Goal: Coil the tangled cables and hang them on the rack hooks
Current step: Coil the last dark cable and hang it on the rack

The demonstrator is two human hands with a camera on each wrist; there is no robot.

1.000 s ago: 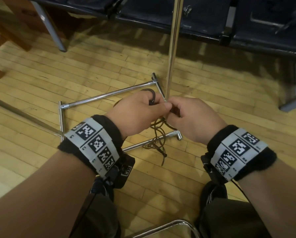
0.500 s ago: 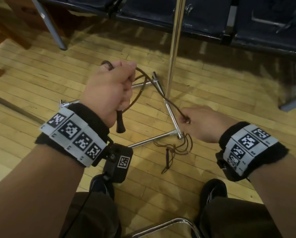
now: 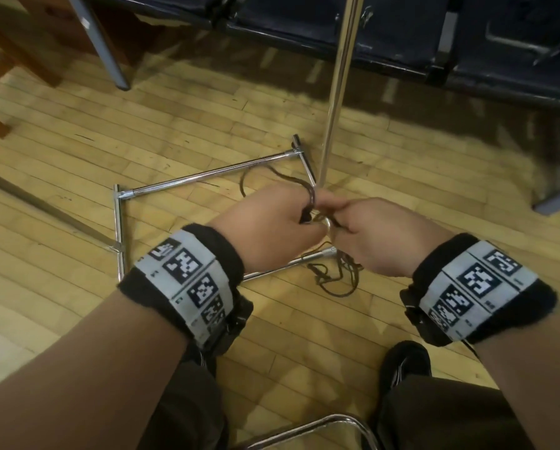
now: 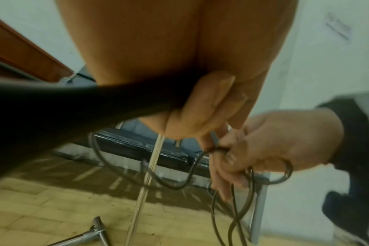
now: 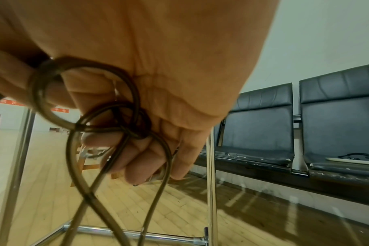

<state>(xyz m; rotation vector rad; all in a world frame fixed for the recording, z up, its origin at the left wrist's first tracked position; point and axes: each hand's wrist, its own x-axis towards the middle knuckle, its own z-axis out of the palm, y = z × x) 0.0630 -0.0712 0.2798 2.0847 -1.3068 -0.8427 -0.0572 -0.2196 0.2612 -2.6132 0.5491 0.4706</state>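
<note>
Two hands met above the rack base (image 3: pixel 207 173), so each new loop could pass straight from one to the other. The left hand (image 3: pixel 265 222) clenched round the gathered turns of the cable (image 3: pixel 285 180), keeping the coil from springing apart. The right hand (image 3: pixel 373 235) pinched the knotted strands (image 5: pixel 116 119) between thumb and curled fingers, feeding slack. Loose cable tail (image 3: pixel 334 280) trailed on the floor (image 3: pixel 77 141) at six o'clock of the hands; hooks were out of view.
</note>
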